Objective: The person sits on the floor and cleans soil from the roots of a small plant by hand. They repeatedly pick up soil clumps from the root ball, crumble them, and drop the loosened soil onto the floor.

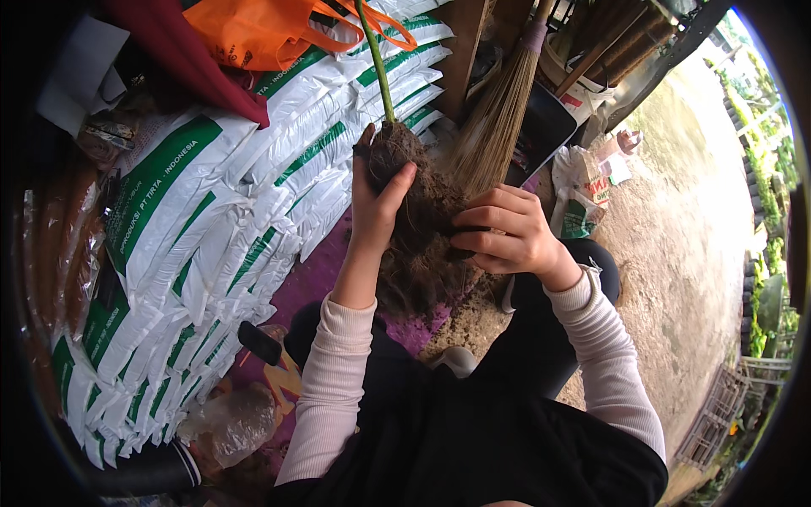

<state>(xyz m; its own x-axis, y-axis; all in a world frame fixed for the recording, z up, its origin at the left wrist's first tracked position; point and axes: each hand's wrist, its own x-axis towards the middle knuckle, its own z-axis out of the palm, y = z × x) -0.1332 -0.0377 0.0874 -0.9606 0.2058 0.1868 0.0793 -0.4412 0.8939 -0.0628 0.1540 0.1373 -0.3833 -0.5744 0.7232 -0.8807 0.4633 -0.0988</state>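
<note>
My left hand [379,201] grips the upper part of a soil-covered root ball [437,209], its thumb across the front. A green plant stem [379,63] rises from the top of the root ball. My right hand [507,234] is at the root ball's right side, its bent fingers touching the dark soil and fine roots; whether it grips any soil is hard to tell. Loose soil with roots [412,285] lies below both hands, over a purple surface [405,333].
Stacked white-and-green plastic sacks [253,209] fill the left side, with an orange bag [253,32] on top. A stick broom [497,127] leans beyond my right hand, beside a black dustpan [548,120]. A crumpled bag [578,190] and concrete ground [678,253] lie right.
</note>
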